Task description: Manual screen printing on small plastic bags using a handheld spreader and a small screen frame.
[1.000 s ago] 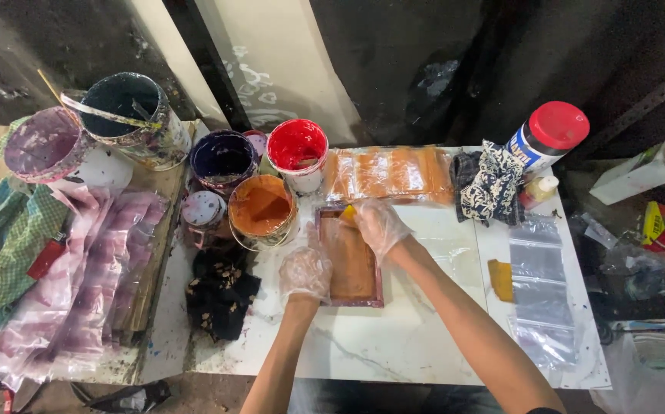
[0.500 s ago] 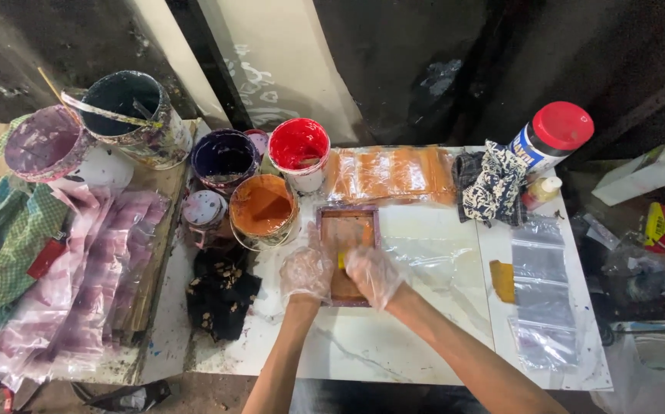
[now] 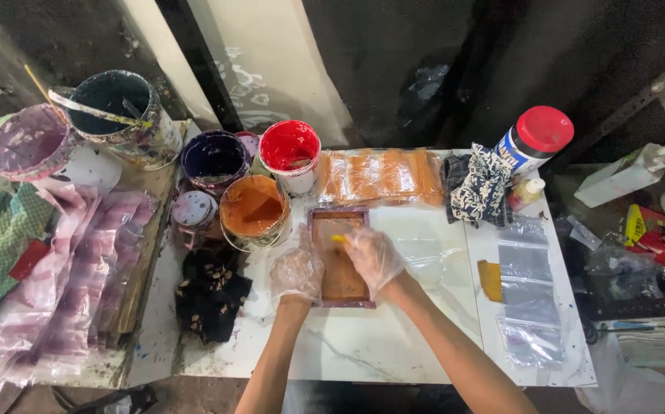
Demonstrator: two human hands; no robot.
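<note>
A messy white table (image 3: 394, 345). My gloved left hand (image 3: 296, 272) presses flat fingers on the small frame (image 3: 339, 257)'s left edge; my right hand (image 3: 372, 257) pinches a yellow scraper (image 3: 338, 238). The frame looks stiff, light and slippery with paint, so I'd hold its edges.

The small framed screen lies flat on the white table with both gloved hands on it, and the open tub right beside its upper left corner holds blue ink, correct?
Not quite: in the head view the tub beside the framed screen holds orange ink, not blue. The rest stands: the screen lies flat on the white table, with the gloved left hand and right hand on it.
</note>
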